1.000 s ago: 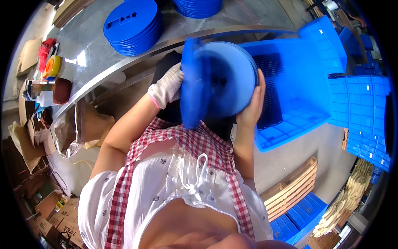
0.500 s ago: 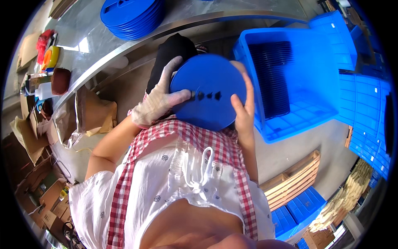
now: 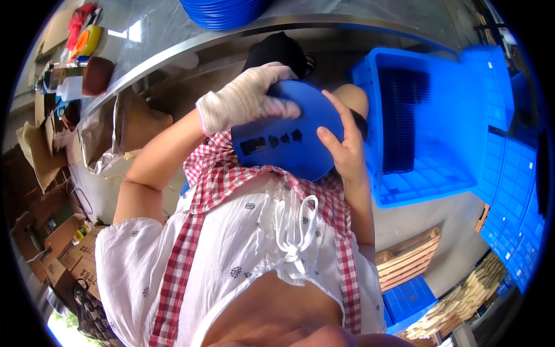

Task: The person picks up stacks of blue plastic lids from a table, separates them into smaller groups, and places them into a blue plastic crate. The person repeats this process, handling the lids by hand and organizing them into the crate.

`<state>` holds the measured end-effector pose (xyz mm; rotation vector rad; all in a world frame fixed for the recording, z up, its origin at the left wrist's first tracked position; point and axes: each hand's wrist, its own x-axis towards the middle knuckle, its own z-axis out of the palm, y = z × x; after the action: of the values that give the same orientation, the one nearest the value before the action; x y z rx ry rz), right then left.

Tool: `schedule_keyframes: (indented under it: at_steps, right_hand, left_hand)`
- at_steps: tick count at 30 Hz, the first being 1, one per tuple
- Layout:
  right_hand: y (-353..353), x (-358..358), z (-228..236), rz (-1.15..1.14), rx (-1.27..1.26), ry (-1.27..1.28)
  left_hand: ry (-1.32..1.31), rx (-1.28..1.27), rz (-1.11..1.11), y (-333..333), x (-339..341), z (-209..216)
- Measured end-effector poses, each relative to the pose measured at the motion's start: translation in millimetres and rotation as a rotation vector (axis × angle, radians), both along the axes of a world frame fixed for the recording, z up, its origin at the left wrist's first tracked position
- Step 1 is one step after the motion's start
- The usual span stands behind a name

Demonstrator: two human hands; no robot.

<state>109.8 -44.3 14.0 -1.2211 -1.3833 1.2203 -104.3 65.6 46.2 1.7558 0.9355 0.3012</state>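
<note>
Over my lap is a round blue plastic disc [image 3: 272,150] with a row of dark cut-outs across its face. My left hand [image 3: 248,95], in a pale knitted glove, grips the disc at its upper left edge, fingertips resting on the face. My bare right hand [image 3: 347,144] holds the right edge, thumb on the face and forefinger along the rim. To the right stands an open blue plastic crate [image 3: 451,150], in which a row of dark discs [image 3: 399,127] is packed on edge along its left side. A stack of blue discs [image 3: 225,14] lies on the metal-topped table [image 3: 167,29].
A yellow tape roll [image 3: 87,43], a white bottle [image 3: 70,88] and a brown block [image 3: 98,76] sit at the table's left end. More blue crates [image 3: 514,185] stand at the far right, near a wooden pallet [image 3: 410,257]. Cardboard boxes [image 3: 75,260] are at lower left.
My left hand has shifted up and across the disc's upper edge, uncovering the left cut-out. The disc is tilted differently. The whole view has shifted, so the table stack sits higher in it.
</note>
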Motion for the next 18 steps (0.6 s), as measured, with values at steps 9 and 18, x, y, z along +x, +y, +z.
schedule_keyframes:
  at_steps: [9, 18]
  right_hand:
    - [3, -6, 2, 0.048, 0.002, 0.012]
    - [8, -19, 4, 0.118, 0.028, 0.017]
  left_hand:
    - [-0.098, 0.071, -0.209, 13, -18, -12]
    - [0.106, 0.054, -0.184, 7, -11, 9]
